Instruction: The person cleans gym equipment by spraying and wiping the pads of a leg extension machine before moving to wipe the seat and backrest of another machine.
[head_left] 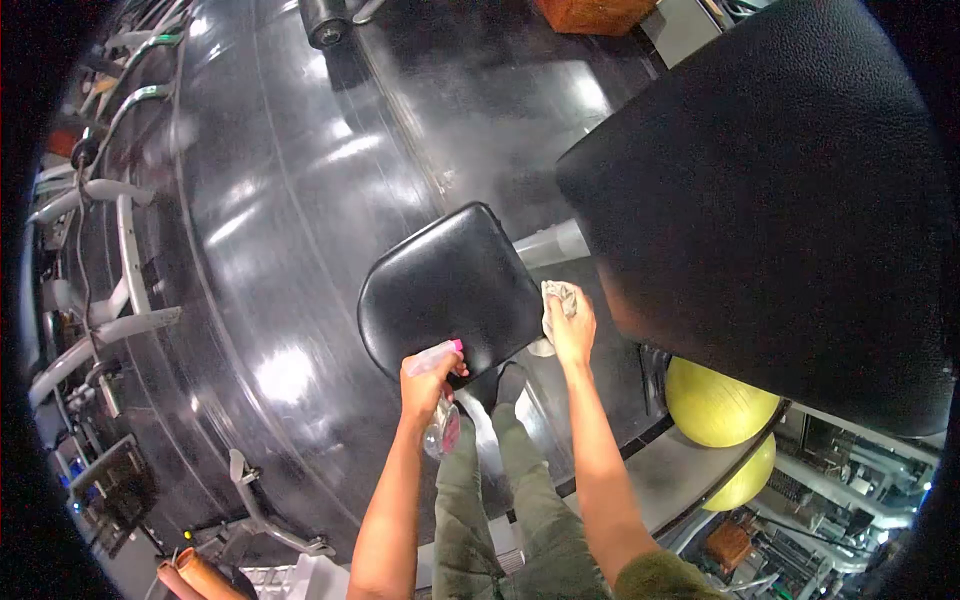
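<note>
My left hand (430, 380) is wrapped round a clear spray bottle (442, 430) with a white and pink trigger head, over the near edge of a black padded bench seat (450, 290). In my right hand (572, 325) is a bunched pale cloth (557, 300), right at the seat's right edge. The seat's black surface is smooth and shiny. A large black padded backrest (770, 200) rises to the right, beyond my right hand.
A grey metal frame bar (555, 245) joins seat and backrest. Yellow exercise balls (722, 400) sit at the lower right. Gym machines (130, 260) line the left side. A black roller pad (325, 22) and a brown box (597, 12) are at the top. Dark rubber flooring (290, 190) lies around.
</note>
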